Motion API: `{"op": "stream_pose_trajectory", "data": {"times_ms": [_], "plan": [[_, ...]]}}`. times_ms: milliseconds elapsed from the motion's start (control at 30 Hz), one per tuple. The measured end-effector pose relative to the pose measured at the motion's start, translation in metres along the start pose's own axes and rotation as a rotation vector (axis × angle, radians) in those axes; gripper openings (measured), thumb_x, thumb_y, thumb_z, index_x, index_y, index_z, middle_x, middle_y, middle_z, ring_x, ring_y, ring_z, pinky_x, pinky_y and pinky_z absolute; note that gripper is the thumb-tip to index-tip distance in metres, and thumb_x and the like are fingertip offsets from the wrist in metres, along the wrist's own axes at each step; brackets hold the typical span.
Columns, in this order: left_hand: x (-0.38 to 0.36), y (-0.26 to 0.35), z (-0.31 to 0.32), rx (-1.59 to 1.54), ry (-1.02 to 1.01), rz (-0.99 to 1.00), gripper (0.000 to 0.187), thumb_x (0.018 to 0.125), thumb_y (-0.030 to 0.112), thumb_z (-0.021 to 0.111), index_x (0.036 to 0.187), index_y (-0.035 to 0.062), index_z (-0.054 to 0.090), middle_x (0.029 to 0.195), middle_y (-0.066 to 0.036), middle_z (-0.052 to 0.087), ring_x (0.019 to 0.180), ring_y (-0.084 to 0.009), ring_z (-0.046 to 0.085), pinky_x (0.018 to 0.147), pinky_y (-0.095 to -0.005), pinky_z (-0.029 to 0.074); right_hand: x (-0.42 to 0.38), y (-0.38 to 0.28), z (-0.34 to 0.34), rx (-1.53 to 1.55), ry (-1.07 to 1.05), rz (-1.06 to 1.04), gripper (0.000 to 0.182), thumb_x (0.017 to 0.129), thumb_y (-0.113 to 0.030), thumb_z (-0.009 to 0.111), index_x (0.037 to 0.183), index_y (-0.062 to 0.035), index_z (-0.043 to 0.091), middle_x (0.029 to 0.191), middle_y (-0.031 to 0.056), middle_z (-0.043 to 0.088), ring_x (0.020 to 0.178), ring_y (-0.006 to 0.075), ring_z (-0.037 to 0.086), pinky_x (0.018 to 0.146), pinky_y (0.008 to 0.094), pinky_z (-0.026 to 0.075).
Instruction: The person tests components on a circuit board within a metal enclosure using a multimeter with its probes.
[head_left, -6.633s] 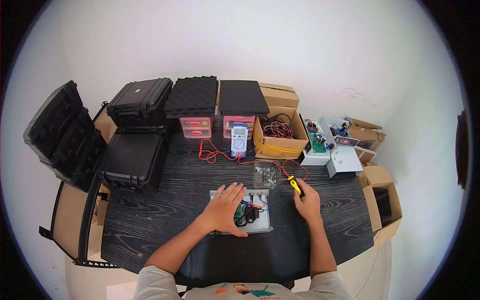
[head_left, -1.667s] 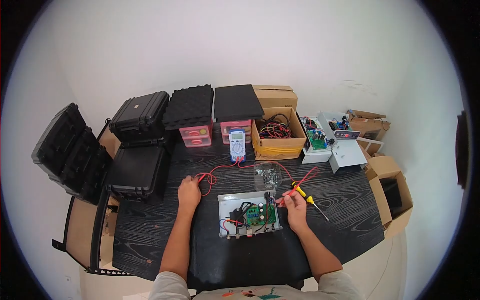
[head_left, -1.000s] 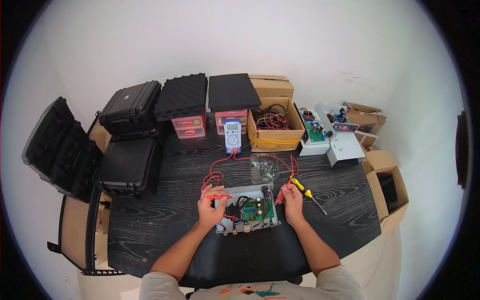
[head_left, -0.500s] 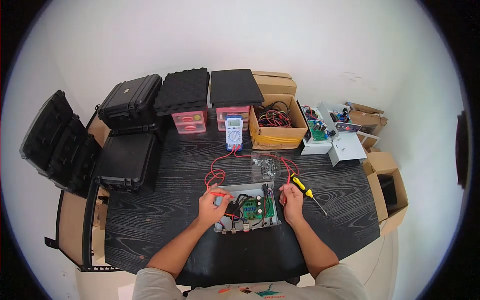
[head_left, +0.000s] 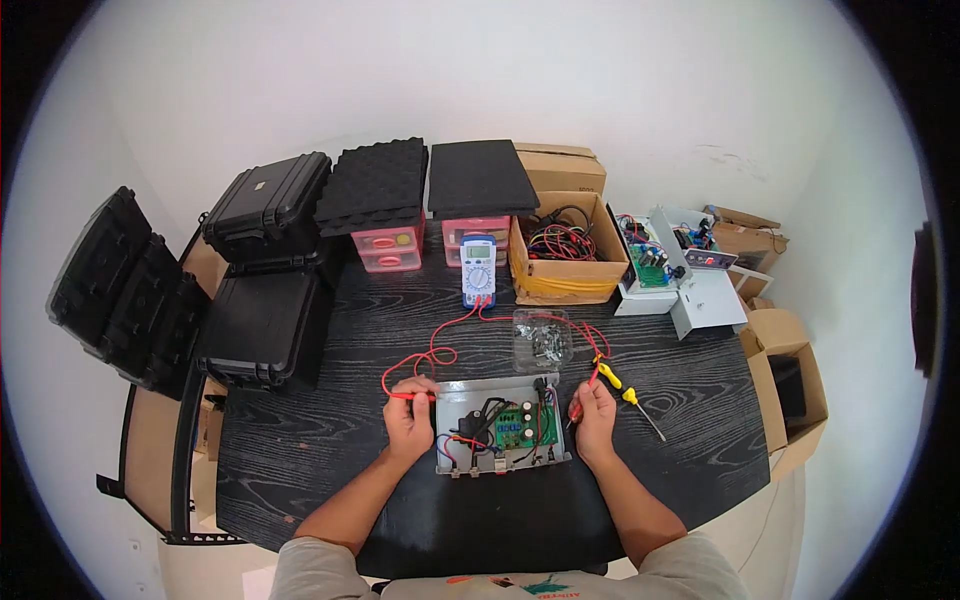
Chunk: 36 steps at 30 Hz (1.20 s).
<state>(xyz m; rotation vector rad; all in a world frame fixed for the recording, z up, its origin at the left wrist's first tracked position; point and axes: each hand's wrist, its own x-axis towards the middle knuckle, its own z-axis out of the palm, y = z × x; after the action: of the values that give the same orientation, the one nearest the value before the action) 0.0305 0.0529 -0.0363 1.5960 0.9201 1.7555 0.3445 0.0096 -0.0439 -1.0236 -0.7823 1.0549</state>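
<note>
The hands are held apart, each closed around a probe. An open metal case (head_left: 460, 396), with a green circuit board (head_left: 540, 428) inside, is set between them on the black table (head_left: 300, 450). At nine o'clock of the case, a red probe (head_left: 412, 397) is gripped by the left hand (head_left: 408, 428); it has been drawn back to the edge, so contact with the board seems broken. At three o'clock, a second probe (head_left: 575, 409) is pinched by the right hand (head_left: 597, 418). The multimeter (head_left: 479, 272) is propped at twelve o'clock.

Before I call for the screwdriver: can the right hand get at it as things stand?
Probably yes: the screwdriver lies just beyond the right hand, though that hand holds a red probe, whose lead passes by the handle.
</note>
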Motion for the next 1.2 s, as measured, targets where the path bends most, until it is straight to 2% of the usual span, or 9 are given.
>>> {"op": "stream_pose_trajectory", "data": {"times_ms": [100,200,333,467,567,700,800,1000,1200], "plan": [[0.008,-0.007,-0.001,-0.186,0.125,-0.135,0.007,0.105,0.000,0.056,0.107,0.0002,0.063,0.103,-0.012,0.067,0.096,-0.0190,0.066,0.095,-0.0363,0.054,0.002,0.000,0.000,-0.010,0.010,0.014,0.024,0.112,-0.022,0.060,0.091,-0.0093,0.058,0.073,-0.0023,0.055,0.060,0.0059,0.048,0.057,0.0236,0.040],[0.026,-0.004,-0.017,0.406,0.047,0.119,0.010,0.101,-0.005,0.059,0.105,0.0006,0.066,0.098,-0.011,0.065,0.089,-0.0189,0.065,0.090,-0.0337,0.056,0.001,0.000,-0.001,-0.026,0.010,0.033,0.024,0.112,-0.021,0.060,0.091,-0.0097,0.057,0.073,-0.0014,0.054,0.059,0.0069,0.047,0.057,0.0242,0.040],[0.091,0.001,-0.015,0.683,-0.081,0.525,0.020,0.089,-0.007,0.071,0.106,0.0028,0.070,0.117,-0.017,0.069,0.101,-0.0343,0.074,0.086,-0.0394,0.062,0.001,0.000,-0.002,-0.061,-0.037,0.026,0.024,0.111,-0.025,0.062,0.093,-0.0087,0.061,0.077,-0.0046,0.057,0.063,0.0033,0.049,0.058,0.0221,0.040],[0.169,-0.007,0.018,0.637,-0.458,0.198,0.029,0.085,0.005,0.082,0.112,0.0100,0.073,0.160,-0.015,0.053,0.128,-0.0381,0.067,0.094,-0.0446,0.061,0.002,-0.004,0.000,-0.071,-0.047,0.024,0.024,0.111,-0.025,0.063,0.093,-0.0092,0.060,0.076,-0.0049,0.056,0.063,0.0037,0.049,0.059,0.0224,0.040],[0.214,-0.027,0.040,0.709,-0.661,0.265,0.034,0.084,0.008,0.083,0.117,0.0145,0.075,0.167,-0.013,0.046,0.131,-0.0385,0.065,0.101,-0.0458,0.058,0.002,-0.003,0.003,-0.062,-0.044,0.030,0.025,0.111,-0.025,0.063,0.091,-0.0104,0.059,0.073,-0.0039,0.056,0.061,0.0049,0.050,0.057,0.0228,0.040],[0.247,-0.046,0.060,0.774,-0.770,0.185,0.040,0.082,0.011,0.086,0.120,0.0216,0.078,0.170,-0.011,0.042,0.133,-0.0366,0.065,0.105,-0.0441,0.056,0.006,-0.001,0.000,-0.082,-0.075,0.024,0.025,0.111,-0.025,0.064,0.092,-0.0096,0.060,0.075,-0.0044,0.057,0.061,0.0041,0.050,0.057,0.0223,0.040],[0.254,-0.053,0.065,0.847,-0.864,0.182,0.037,0.081,0.016,0.088,0.117,0.0213,0.080,0.169,-0.009,0.044,0.131,-0.0348,0.066,0.105,-0.0443,0.056,0.007,0.000,-0.002,-0.100,-0.096,0.009,0.025,0.111,-0.026,0.064,0.094,-0.0087,0.061,0.075,-0.0048,0.057,0.062,0.0036,0.049,0.058,0.0221,0.040],[0.251,-0.061,0.067,0.794,-0.845,0.240,0.034,0.082,0.019,0.088,0.115,0.0221,0.080,0.165,-0.007,0.047,0.127,-0.0350,0.067,0.104,-0.0459,0.057,0.005,-0.004,-0.002,-0.096,-0.137,0.029,0.021,0.112,-0.020,0.063,0.095,-0.0060,0.062,0.080,-0.0059,0.058,0.069,0.0018,0.049,0.062,0.0222,0.043],[0.248,-0.055,0.072,0.925,-0.879,0.234,0.035,0.083,0.021,0.087,0.117,0.0249,0.077,0.165,-0.012,0.045,0.126,-0.0371,0.068,0.102,-0.0482,0.059,0.004,-0.007,0.002,-0.097,-0.139,0.039,0.020,0.111,-0.018,0.063,0.097,-0.0050,0.063,0.081,-0.0049,0.060,0.070,0.0028,0.053,0.064,0.0231,0.047]]}}
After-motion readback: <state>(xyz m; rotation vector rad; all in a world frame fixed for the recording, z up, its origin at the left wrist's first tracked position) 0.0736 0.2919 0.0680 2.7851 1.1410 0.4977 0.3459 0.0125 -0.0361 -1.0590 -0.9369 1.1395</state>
